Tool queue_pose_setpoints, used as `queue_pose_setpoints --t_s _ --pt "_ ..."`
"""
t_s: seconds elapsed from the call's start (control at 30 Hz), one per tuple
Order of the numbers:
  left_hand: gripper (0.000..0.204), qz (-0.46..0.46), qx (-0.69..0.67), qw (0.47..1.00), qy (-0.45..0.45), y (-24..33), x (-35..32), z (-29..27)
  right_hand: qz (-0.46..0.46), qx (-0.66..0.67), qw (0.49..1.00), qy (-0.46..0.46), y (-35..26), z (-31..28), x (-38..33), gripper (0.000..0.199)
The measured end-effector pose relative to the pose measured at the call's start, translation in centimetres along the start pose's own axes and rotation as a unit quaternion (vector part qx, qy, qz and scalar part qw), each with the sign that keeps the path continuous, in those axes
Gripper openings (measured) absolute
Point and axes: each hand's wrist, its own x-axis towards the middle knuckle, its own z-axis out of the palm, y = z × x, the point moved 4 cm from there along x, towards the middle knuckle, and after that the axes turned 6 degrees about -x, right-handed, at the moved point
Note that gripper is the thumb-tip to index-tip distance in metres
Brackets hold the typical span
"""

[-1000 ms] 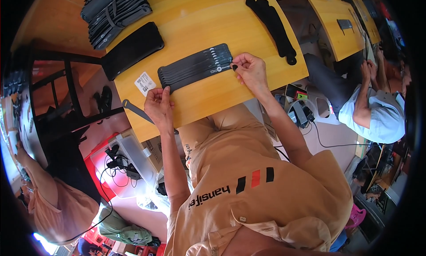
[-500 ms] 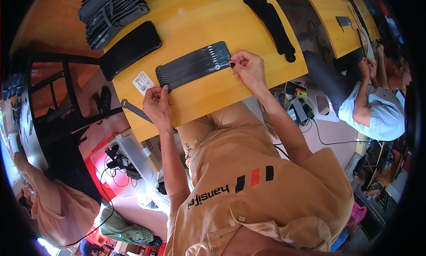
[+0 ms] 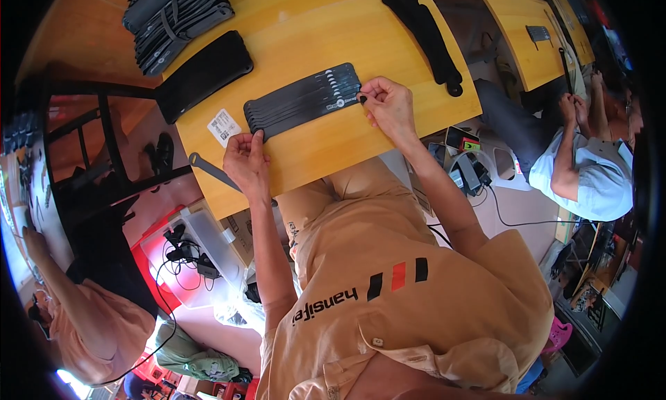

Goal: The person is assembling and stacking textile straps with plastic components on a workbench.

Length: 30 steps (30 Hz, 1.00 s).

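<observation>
A row of flat black straps (image 3: 298, 103) with rounded ends lies overlapped like a fan on the yellow table in front of me. My left hand (image 3: 248, 165) pinches the near left end of the nearest strap between thumb and fingers. At the right end of the row, my right hand (image 3: 390, 110) has its fingertips closed on the other end of a strap, where a small black tip shows. A white printed label (image 3: 223, 127) lies just beyond my left hand. One loose dark strap (image 3: 214, 172) rests at the table's near left edge, partly behind that hand.
A black flat pouch-like piece (image 3: 205, 75) and a tied stack of black straps (image 3: 177, 27) occupy the far left. More black straps (image 3: 424, 43) lie at the right. Below the table stand a clear bin with cables (image 3: 191, 254) and a black rack (image 3: 104, 122). Other people sit on both sides.
My hands and the straps stay almost where they were. At the far right another person's hands have shifted slightly, with a dark upright strip now showing above them.
</observation>
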Motion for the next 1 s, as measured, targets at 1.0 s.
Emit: queue_pose_setpoints --t_s 1.0 --pt "0.076 0.371 0.409 0.811 -0.192 0.8 -3.2 5.4 -0.382 -0.440 0.807 -0.092 -0.8 4.5 -4.3 0.070"
